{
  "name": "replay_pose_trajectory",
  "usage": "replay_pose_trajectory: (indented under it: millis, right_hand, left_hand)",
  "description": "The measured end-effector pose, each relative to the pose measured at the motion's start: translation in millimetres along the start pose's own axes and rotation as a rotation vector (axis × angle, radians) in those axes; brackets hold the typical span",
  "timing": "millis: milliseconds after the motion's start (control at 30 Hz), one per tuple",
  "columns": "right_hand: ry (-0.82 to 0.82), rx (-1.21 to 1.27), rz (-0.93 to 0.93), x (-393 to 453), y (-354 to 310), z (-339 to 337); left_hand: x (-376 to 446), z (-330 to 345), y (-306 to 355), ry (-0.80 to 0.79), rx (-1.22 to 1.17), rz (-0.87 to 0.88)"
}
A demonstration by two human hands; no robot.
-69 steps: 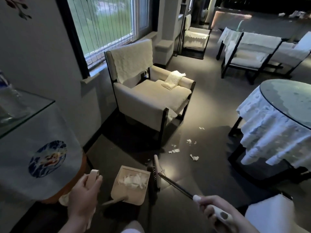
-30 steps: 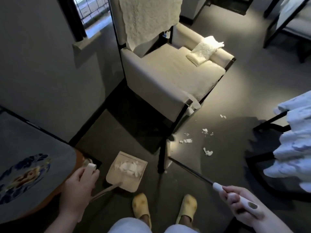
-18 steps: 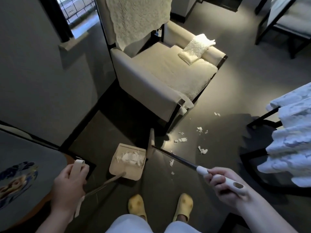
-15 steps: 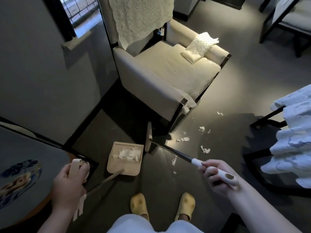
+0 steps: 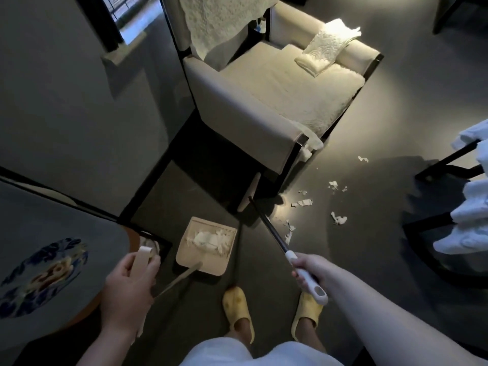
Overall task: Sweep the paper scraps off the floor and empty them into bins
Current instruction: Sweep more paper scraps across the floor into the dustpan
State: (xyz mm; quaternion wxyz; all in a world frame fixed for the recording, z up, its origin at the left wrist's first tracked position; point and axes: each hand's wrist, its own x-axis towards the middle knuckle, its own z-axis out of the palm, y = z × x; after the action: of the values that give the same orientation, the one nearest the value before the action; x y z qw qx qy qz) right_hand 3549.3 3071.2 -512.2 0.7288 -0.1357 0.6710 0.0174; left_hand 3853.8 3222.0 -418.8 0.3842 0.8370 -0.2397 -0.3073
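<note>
My left hand (image 5: 129, 289) grips the beige handle of a long-handled dustpan (image 5: 204, 256). The pan sits on the dark floor just ahead of my feet and holds a heap of white paper scraps (image 5: 208, 240). My right hand (image 5: 311, 270) grips the white grip of the broom (image 5: 266, 228). The broom's dark shaft slants up-left to its beige head (image 5: 249, 192), which stands by the armchair's front leg, beyond the pan. Loose paper scraps (image 5: 303, 203) lie scattered on the floor right of the broom, with several more further right.
A cream armchair (image 5: 277, 91) with a lace cover stands straight ahead against the grey wall. A round table with a blue-patterned cloth (image 5: 42, 273) is at my left. A table draped in white cloth (image 5: 472, 207) with dark legs is at the right edge. My yellow slippers (image 5: 237, 313) are below.
The broom head has swung from just right of the dustpan to further away, near the armchair leg. A few scraps now lie beside the shaft. The dustpan has stayed put.
</note>
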Motion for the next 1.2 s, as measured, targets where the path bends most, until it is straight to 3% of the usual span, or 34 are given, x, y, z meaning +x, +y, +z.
replay_pose_trajectory:
  millis: [233,333,433,700,800,1033,1100,1200]
  right_hand:
    - [-0.042,0.277,0.195,-32,74,-70]
    - [-0.004,0.358,0.211,-59,101,-107]
    - [0.097,0.276,0.137,-82,116,-126]
    - [0.085,0.292,-0.026,-108,102,-110]
    - [0.075,0.305,-0.008,-93,103,-98]
    - [-0.184,0.712,0.117,-80,102,-90]
    - [-0.155,0.717,0.124,-84,108,-101]
    - [0.008,0.506,0.094,-93,122,-119]
  left_hand:
    - [2,-2,-8,-0.055,-0.044,-0.061]
    - [3,4,-7,-0.130,-0.032,-0.048]
    - [0,16,-5,-0.180,0.005,0.006]
    - [-2,46,3,-0.240,0.039,0.127]
    - [-1,53,10,-0.233,0.047,0.177]
    - [0,59,20,-0.197,0.040,0.206]
    - [-1,57,20,-0.207,0.062,0.214]
    - [-2,56,21,-0.236,0.080,0.217]
